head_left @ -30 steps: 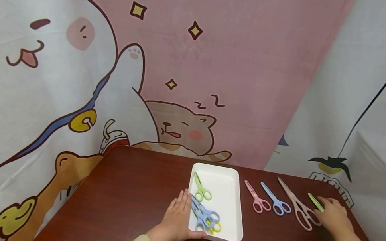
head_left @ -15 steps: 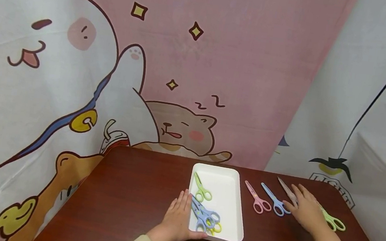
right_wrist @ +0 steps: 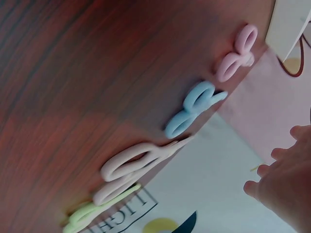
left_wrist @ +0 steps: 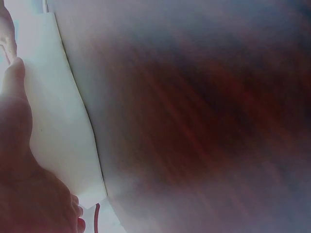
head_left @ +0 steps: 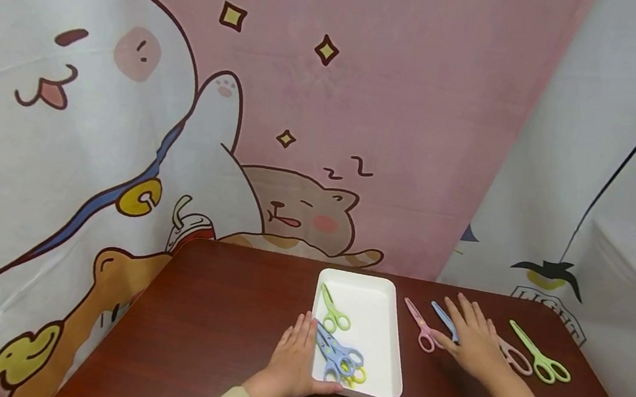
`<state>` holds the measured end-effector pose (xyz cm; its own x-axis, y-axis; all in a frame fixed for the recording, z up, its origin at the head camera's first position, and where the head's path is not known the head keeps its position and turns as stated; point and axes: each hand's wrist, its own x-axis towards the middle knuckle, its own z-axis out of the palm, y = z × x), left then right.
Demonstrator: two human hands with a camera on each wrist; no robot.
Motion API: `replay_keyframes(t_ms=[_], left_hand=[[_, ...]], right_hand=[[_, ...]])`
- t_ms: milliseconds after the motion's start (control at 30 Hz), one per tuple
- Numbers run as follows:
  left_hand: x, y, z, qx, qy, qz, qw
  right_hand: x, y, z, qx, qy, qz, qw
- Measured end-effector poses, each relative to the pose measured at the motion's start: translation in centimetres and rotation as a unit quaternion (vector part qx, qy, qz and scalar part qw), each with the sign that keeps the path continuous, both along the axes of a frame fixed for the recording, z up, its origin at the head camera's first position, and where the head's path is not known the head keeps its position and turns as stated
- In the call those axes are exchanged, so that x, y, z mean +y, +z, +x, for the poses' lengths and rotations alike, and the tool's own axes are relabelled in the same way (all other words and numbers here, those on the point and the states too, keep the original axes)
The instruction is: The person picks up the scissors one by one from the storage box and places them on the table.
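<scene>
Blue scissors (head_left: 444, 321) lie at three o'clock of the white tray (head_left: 373, 311), partly behind the right hand (head_left: 477, 345); its spread fingers hold nothing and, lowered carelessly, may knock them. The left hand (head_left: 290, 366), straight-fingered, touches the tray; pushing could shift it.

From the head, one view looks forward and down over the worktop (head_left: 208, 317) to the printed backdrop (head_left: 411, 117); the left wrist's sits close beside the tray (left_wrist: 60, 111), the right wrist's looks across the row of scissors (right_wrist: 156, 154), and the head view shares both
</scene>
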<state>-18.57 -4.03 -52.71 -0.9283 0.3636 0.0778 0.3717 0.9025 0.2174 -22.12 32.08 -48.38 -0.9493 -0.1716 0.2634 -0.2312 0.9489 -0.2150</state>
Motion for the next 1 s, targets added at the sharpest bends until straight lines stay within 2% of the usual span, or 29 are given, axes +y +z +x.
replay_keyframes(t_ms=[133, 400, 633, 1000], left_hand=[[0.0, 0.2, 0.1, -0.002, -0.003, -0.001, 1.0], [-0.1, 0.2, -0.1, 0.005, -0.001, -0.004, 1.0], [-0.1, 0.2, -0.1, 0.0, -0.002, -0.001, 1.0], [0.0, 0.1, 0.0, -0.002, -0.002, -0.003, 1.0]], right_hand=[[-1.2, 0.0, 0.2, 0.011, 0.013, 0.002, 1.0], [-3.3, 0.3, 0.4, 0.002, 0.027, -0.008, 1.0], [-5.1, -0.1, 0.7, 0.023, 0.048, -0.025, 0.998], [-8.7, -0.4, 1.6, 0.017, 0.086, 0.002, 0.996]])
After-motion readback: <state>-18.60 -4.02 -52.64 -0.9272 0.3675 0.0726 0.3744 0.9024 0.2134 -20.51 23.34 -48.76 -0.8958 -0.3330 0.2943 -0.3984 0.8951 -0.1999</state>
